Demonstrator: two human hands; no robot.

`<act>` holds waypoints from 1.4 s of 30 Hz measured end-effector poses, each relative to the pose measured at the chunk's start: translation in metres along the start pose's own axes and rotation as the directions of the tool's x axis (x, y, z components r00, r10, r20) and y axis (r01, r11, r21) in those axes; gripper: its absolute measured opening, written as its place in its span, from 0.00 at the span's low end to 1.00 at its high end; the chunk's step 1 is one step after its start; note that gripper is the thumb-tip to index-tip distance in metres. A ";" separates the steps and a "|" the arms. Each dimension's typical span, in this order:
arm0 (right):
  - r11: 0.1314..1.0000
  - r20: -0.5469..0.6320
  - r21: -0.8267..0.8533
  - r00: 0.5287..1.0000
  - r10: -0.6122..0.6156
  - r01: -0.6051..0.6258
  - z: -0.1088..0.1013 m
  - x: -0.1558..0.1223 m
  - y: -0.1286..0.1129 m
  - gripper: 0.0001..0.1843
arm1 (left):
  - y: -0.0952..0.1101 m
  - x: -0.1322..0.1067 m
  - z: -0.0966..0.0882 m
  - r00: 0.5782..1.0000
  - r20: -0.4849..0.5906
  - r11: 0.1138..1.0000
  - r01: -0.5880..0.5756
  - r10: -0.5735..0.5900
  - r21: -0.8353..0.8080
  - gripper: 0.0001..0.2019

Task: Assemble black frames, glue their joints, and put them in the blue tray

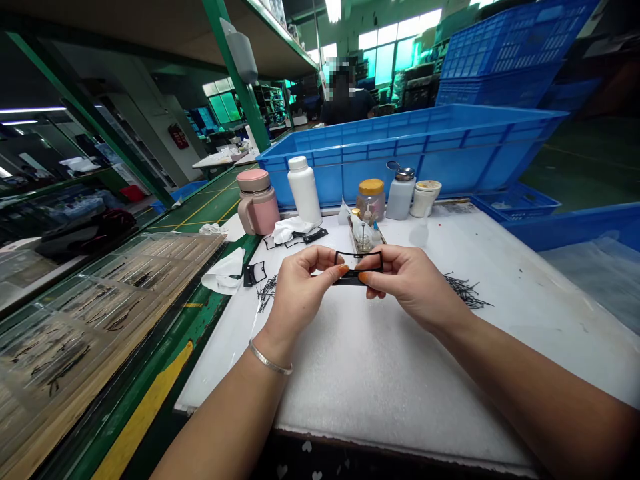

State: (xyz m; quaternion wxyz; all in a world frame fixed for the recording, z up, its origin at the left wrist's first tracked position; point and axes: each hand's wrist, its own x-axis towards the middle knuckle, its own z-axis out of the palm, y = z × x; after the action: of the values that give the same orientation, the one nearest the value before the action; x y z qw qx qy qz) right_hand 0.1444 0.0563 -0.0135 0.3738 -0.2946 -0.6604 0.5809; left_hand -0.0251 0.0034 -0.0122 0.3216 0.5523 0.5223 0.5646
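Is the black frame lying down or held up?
Held up: left hand and right hand pinch the black frame by its ends, above the white mat.

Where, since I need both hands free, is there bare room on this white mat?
The white foam mat is bare from its near edge up to the left hand and right hand holding the black rectangular frame. So is the right side beyond the pile of thin black wires. Crowded: the far edge, with the pink mug, white bottle and yellow-lidded jar.

Factory workshop: green racks [235,73], stacked blue crates [505,50], parts trays [100,293], padded table [400,360], strip lights [333,8] overhead.
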 end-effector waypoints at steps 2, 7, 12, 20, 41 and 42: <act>1.000 0.000 0.012 1.000 0.011 -0.011 0.000 0.000 0.001 0.06 | 0.000 0.000 0.000 1.000 0.004 0.999 0.022 -0.022 -0.031 0.05; 0.991 0.050 0.096 0.995 0.086 -0.091 -0.001 0.002 0.003 0.09 | -0.002 0.002 -0.001 0.997 0.019 0.991 0.072 -0.071 -0.110 0.07; 0.985 0.034 0.120 0.992 0.119 -0.122 -0.001 0.003 0.003 0.10 | -0.003 0.002 0.000 0.995 0.028 0.987 0.097 -0.094 -0.131 0.08; 0.987 0.012 0.117 0.994 0.110 -0.111 0.000 0.004 0.006 0.08 | -0.001 0.001 0.003 0.998 0.013 0.993 0.070 -0.069 -0.100 0.07; 0.943 0.107 0.197 0.961 0.253 -0.270 -0.005 0.005 0.004 0.09 | -0.009 0.005 -0.003 0.978 0.067 0.952 0.207 -0.197 -0.227 0.12; 0.936 0.112 0.201 0.956 0.272 -0.289 -0.005 0.005 0.003 0.09 | -0.009 0.005 -0.003 0.974 0.078 0.947 0.223 -0.211 -0.230 0.13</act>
State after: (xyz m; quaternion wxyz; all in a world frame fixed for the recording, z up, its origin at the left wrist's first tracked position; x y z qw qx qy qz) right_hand 0.1456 0.0636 -0.0156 0.2892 -0.3195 -0.5597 0.7079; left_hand -0.0310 0.0099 -0.0185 0.4590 0.4637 0.5000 0.5694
